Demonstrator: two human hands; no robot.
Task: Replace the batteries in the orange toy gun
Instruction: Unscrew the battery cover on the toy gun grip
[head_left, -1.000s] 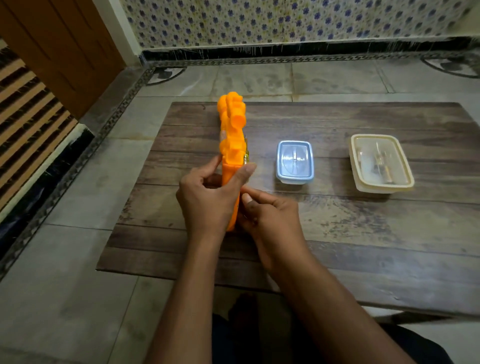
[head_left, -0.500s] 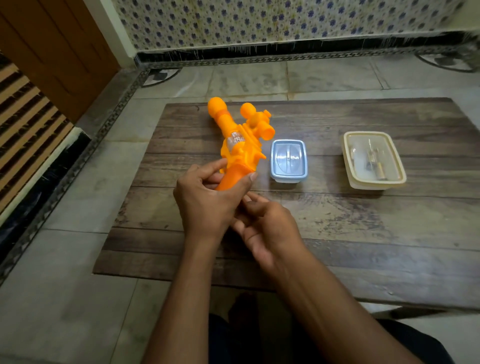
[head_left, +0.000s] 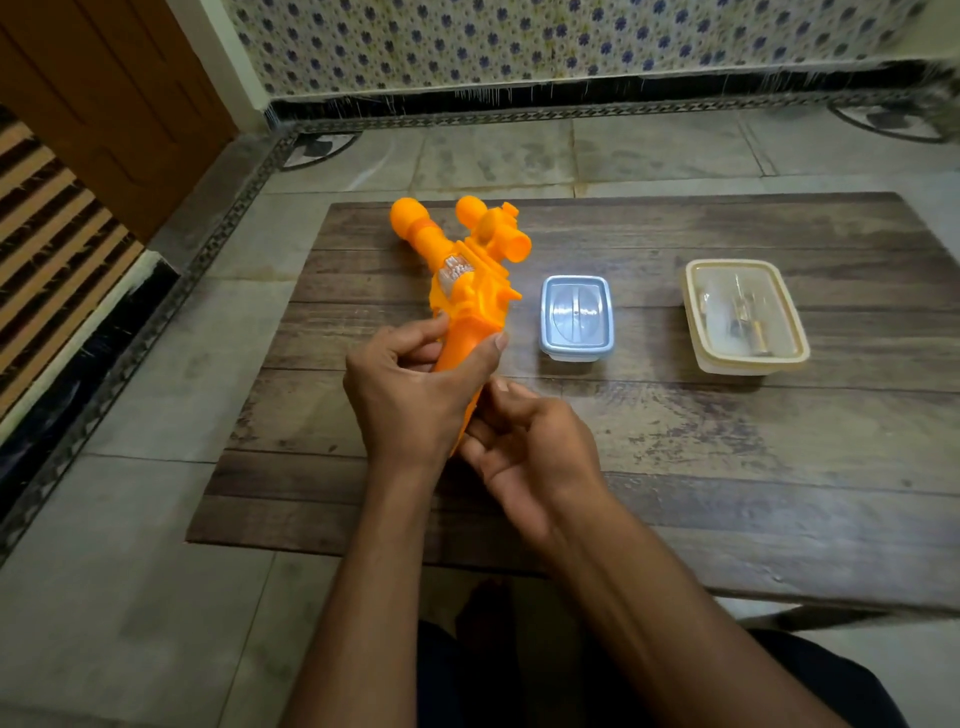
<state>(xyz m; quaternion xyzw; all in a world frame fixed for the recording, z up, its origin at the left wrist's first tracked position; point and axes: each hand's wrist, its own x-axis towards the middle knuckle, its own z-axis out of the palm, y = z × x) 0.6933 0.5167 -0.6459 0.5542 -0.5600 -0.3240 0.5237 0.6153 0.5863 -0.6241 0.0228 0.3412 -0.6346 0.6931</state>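
Note:
The orange toy gun (head_left: 467, 283) is held above the wooden table (head_left: 727, 441), barrel pointing away and to the left. My left hand (head_left: 410, 395) grips its handle, thumb and forefinger wrapped round it. My right hand (head_left: 524, 447) is just right of the handle's lower end, fingers curled against it; the handle's underside is hidden behind my hands. A small blue lidded box (head_left: 575, 317) stands right of the gun. A cream lidded box (head_left: 745, 316) further right holds small items that look like batteries.
The low table stands on a grey tiled floor. A brown door and slatted panel are at the left, a patterned tiled wall at the back. My dark-clothed legs show below the table's near edge.
The gun has rolled from edge-on to side-on, so its scope and barrel now show separately. My right hand's fingers have shifted along the bottom of the handle. The boxes have not moved.

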